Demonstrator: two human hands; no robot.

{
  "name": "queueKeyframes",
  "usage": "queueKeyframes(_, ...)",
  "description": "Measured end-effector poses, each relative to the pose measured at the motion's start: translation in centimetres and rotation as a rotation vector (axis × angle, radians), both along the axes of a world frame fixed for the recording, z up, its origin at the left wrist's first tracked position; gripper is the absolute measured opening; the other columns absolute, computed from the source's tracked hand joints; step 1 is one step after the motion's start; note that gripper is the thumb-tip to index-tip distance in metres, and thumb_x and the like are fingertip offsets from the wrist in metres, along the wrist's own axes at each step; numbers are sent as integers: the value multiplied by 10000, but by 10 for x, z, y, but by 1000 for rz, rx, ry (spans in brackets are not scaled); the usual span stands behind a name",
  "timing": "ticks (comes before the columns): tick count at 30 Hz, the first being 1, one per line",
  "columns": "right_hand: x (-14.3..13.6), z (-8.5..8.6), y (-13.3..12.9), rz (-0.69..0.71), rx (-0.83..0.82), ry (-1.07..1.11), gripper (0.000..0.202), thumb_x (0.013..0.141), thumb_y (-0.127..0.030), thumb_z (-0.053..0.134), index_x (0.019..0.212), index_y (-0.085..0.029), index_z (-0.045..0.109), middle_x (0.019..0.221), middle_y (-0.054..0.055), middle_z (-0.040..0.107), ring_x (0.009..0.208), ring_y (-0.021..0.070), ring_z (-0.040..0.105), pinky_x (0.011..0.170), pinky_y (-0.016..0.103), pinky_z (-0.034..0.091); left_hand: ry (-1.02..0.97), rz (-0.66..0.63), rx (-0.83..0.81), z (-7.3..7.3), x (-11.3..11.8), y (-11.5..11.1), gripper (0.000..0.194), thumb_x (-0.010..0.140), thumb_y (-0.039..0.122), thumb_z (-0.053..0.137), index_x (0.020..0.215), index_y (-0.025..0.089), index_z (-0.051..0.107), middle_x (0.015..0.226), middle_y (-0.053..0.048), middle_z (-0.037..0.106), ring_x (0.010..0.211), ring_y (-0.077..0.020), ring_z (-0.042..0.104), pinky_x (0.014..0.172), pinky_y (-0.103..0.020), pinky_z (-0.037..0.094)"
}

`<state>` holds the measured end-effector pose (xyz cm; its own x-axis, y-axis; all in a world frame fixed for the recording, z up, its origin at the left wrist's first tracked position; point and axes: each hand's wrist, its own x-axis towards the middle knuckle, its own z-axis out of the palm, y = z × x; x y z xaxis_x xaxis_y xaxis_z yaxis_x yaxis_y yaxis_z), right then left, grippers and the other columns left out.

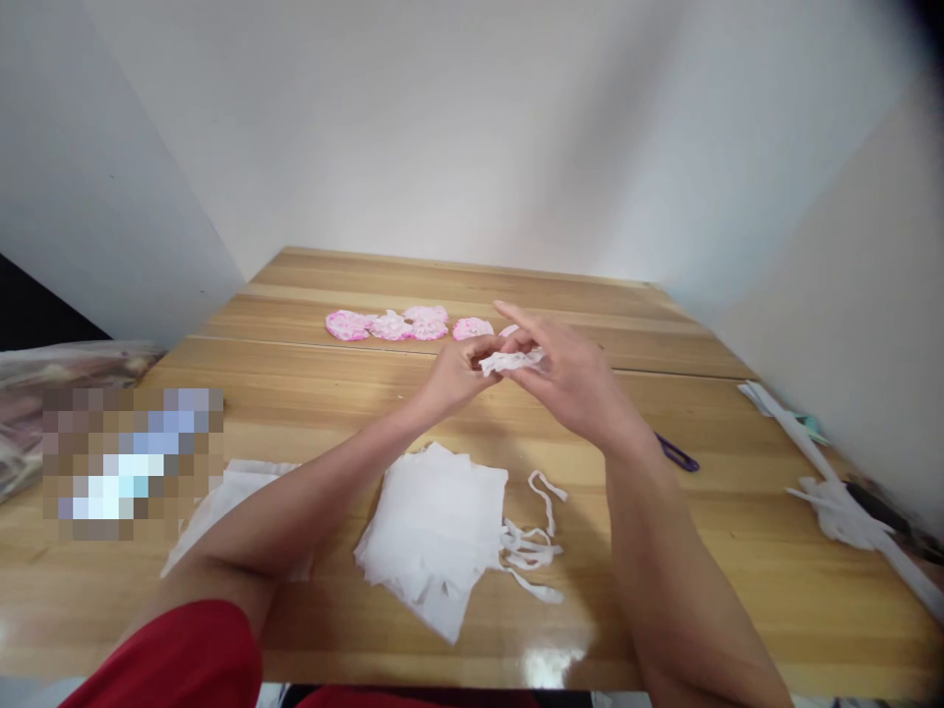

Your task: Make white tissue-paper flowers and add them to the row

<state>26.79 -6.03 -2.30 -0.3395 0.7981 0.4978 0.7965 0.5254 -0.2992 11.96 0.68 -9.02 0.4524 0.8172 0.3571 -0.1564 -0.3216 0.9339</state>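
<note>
Brown wooden worktop (346,388) lies beneath the left hand (458,376) and right hand (575,379), both pinching a crumpled white papery piece (508,363).

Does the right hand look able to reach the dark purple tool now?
Probably yes: the dark purple tool lies near the right forearm, its visible end uncovered. But the right hand is at the white crumpled piece and may need freeing first.

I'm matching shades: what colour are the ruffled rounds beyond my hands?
Pink and white ruffled rounds, best in the head view.
</note>
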Motion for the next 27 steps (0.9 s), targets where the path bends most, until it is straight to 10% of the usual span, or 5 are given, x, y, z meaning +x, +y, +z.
queueKeyframes(7, -1, 17, -22, -86, 107, 235, 471, 869, -293, 606, 1338, -307, 557, 1031, 23, 708, 868, 195, 638, 810, 365, 527, -17, -114, -51, -2, 0, -4, 206, 836, 283, 596, 800, 118, 714, 756, -62, 714, 718, -124, 662, 728, -271, 544)
queueKeyframes(13, 6, 22, -24, -125, 48, 232, 472, 869, -339, 610, 1337, -298, 561, 1041, 29, 711, 831, 180, 642, 768, 345, 531, 99, -98, 48, 17, -6, 2, 414, 746, 83, 549, 1129, 174, 678, 1020, -67, 724, 764, -112, 675, 640, -203, 528)
queueKeyframes(20, 9, 4, -23, -135, -9, 307, 456, 861, -339, 621, 1312, -280, 583, 991, 33, 730, 878, 200, 659, 813, 366, 527, 213, -82, 233, 39, -26, -8, 423, 749, 98, 554, 1143, 190, 678, 1196, -69, 693, 1088, -205, 635, 962, -354, 494)
queueKeyframes(27, -7, -18, -22, -100, -60, 334, 419, 852, -283, 624, 1271, -278, 616, 985, 23, 723, 890, 182, 658, 810, 335, 524, 423, -62, 277, 13, -31, -34, 208, 819, 361, 652, 922, 211, 751, 984, -53, 755, 1015, -228, 656, 954, -367, 480)
